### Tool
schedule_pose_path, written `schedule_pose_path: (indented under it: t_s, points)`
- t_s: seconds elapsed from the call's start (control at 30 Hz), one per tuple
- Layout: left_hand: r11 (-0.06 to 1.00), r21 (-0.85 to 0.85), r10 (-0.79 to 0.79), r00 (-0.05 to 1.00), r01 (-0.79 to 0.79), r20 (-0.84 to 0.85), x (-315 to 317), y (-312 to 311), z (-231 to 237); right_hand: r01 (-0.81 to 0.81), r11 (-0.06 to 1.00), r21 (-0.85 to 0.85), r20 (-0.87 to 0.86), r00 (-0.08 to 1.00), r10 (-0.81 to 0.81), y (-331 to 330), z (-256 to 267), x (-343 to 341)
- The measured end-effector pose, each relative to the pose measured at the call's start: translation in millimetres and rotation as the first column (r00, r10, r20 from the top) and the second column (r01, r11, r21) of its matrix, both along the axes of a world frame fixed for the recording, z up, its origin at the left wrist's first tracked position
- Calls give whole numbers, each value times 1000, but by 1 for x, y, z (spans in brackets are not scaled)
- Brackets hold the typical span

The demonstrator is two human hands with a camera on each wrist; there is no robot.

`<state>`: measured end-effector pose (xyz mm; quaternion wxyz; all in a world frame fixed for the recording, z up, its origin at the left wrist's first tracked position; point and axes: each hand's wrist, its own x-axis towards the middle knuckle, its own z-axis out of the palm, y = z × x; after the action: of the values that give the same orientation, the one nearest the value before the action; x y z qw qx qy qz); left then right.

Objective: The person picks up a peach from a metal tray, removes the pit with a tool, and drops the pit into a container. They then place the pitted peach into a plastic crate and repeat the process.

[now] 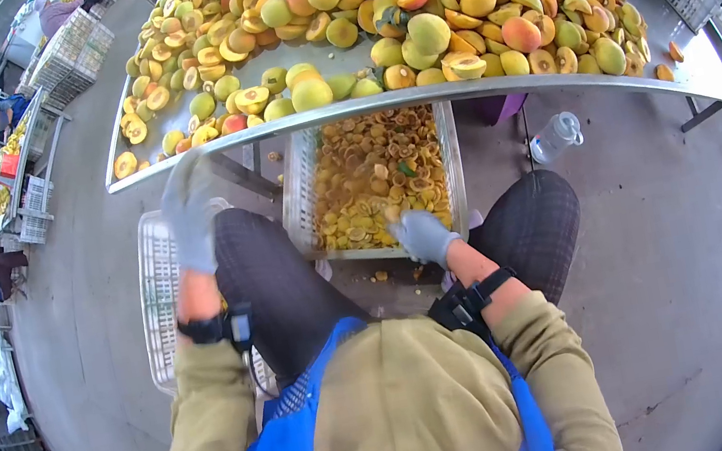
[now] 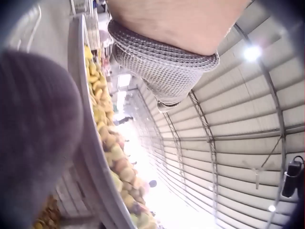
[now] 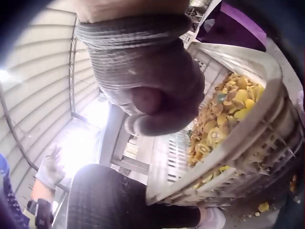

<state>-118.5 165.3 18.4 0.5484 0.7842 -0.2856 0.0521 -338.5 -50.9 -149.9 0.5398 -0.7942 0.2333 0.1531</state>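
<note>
Fruit-processing workshop, industrial type, as shown by ribbed roof (image 2: 250,105) on metal trusses (image 2: 208,129), overhead lamp (image 2: 252,53), bare grey floor (image 1: 668,268), metal-edged table (image 1: 416,97) heaped with whole and halved fruit (image 1: 312,2), and pale perforated crates (image 1: 299,178), one holding further fruit pieces (image 1: 372,151).

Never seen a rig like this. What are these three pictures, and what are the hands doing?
No machine here: a person works with two gloved hands. The biggest picture is taken from the head, looking down; the others from each wrist, so the left one catches plenty of roof. On the table lies a heap of fruit, some whole, some cut. Below, a crate holds cut pieces. The right hand, at the crate's near edge, seems to pinch a small brownish bit, too unclear to identify. The left hand is blurred; nothing shows in it.
</note>
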Motion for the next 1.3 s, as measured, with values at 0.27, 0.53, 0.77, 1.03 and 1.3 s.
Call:
schedule_pose_path:
  t_s: [0.27, 0.53, 0.77, 1.03, 1.3]
  points:
    - [780, 590, -354, 925, 210, 139, 29, -227, -4, -154, 871, -467, 28, 982, 189, -8, 24, -14]
    - [620, 740, -348, 937, 262, -40, 41, -309, -43, 33, 916, -400, 199, 979, 52, -10, 32, -6]
    - [861, 464, -233, 973, 209, -6, 55, -268, -35, 165, 920, -355, 395, 919, -13, -3, 25, -8]
    - [470, -830, -875, 282, 300, -394, -31, -140, -16, 287, 859, 424, 431, 770, -470, -9, 79, -3]
    - [552, -833, -777, 379, 28, -502, -66, -122, -22, 312, 921, 234, 480, 787, -388, 20, 140, 20]
